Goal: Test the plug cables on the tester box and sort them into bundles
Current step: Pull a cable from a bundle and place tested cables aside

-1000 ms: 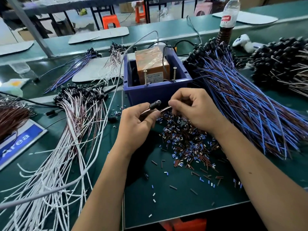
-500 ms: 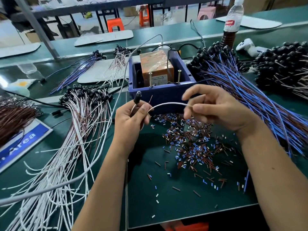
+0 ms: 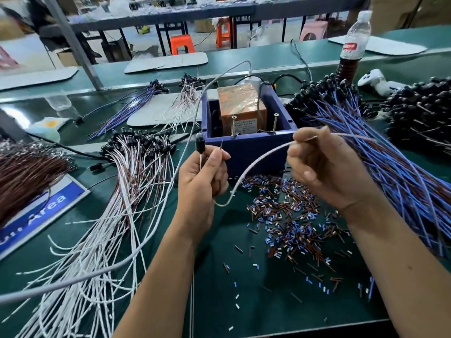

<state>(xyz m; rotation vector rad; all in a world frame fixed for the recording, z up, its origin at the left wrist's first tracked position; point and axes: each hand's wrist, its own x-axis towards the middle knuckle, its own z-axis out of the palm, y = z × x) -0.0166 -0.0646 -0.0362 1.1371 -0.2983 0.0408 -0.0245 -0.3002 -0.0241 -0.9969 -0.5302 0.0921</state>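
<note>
My left hand (image 3: 203,181) grips a white plug cable (image 3: 253,163) just under its black plug (image 3: 200,144), which stands upright in front of the blue tester box (image 3: 246,145). The wire loops down and up to my right hand (image 3: 322,167), which pinches it further along. The box holds an orange unit (image 3: 240,106) and two upright screws (image 3: 275,121) at its front wall. A white-and-brown cable bundle (image 3: 127,191) lies to the left. A blue-and-brown bundle (image 3: 380,157) lies to the right.
Cut insulation bits (image 3: 288,215) litter the green mat in front of the box. Further cable bundles lie at the far left (image 3: 26,174), back left (image 3: 136,106) and far right (image 3: 422,113). A bottle (image 3: 351,47) and a white controller (image 3: 377,81) stand behind. A grey lead (image 3: 170,191) crosses the left bundle.
My hands have drawn apart, and the white wire now spans between them in a loop. The plug in my left hand has turned from lying sideways to upright and moved left.
</note>
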